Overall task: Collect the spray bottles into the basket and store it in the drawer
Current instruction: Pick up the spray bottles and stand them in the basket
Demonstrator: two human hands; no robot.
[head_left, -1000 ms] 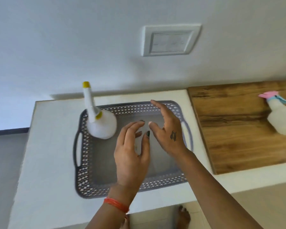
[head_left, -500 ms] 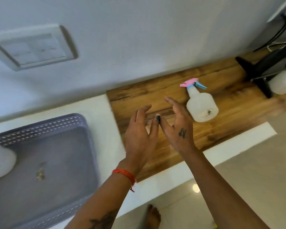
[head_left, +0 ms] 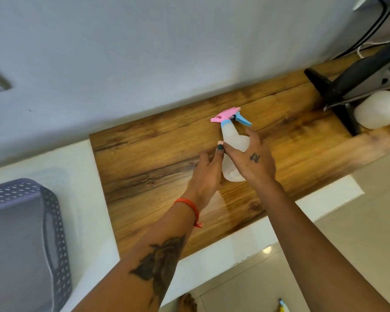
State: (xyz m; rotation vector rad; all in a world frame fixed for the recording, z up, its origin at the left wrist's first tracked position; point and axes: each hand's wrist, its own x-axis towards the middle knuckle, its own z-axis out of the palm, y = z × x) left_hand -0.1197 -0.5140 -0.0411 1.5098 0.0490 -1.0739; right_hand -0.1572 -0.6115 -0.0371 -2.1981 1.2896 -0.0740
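Both hands have reached the one spray bottle [head_left: 233,140] standing on the wooden board [head_left: 158,158] toward the counter's [head_left: 77,167] back edge: left hand [head_left: 206,171] and right hand [head_left: 251,159] cup its sides. One grey basket [head_left: 54,221] sits left. No readable label.

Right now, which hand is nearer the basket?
Left. The left hand is at the spray bottle's basket-facing side; the right hand is on its far side, farther from the basket.
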